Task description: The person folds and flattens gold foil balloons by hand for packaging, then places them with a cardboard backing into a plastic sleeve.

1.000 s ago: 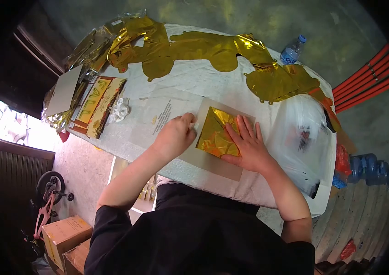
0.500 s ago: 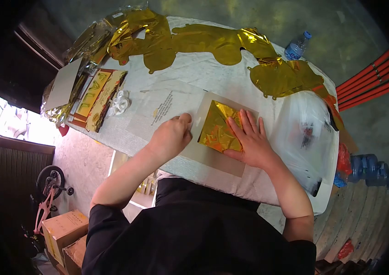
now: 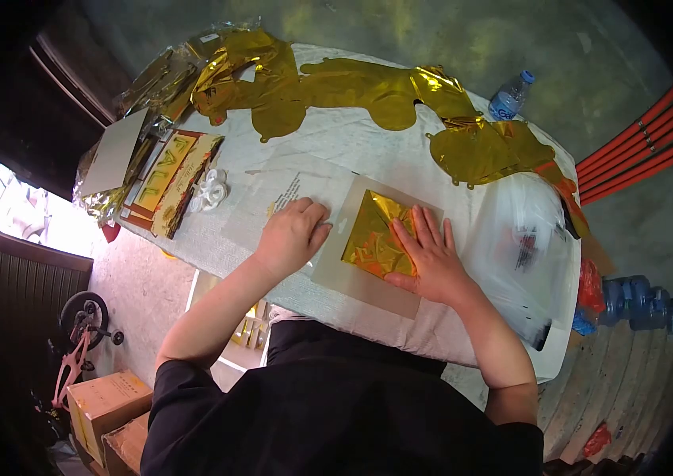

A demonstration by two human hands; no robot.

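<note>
Step (judged): smoothing folded foil on card.
Your R hand (image 3: 439,274): fingers spread, pressing foil (image 3: 372,230), no grip; L hand (image 3: 289,242) curled, hold can't tell. Foil on card (image 3: 368,293), nr table's (image 3: 336,127) near edge. Next: needs steady R pressure.

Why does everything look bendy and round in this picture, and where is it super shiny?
Head view: the table bows outward, probably from a very wide lens, and the corners go black; the opening at the left glares nearly white; the folded gold foil glints in its creases; the clear plastic bag has a milky shine.
</note>
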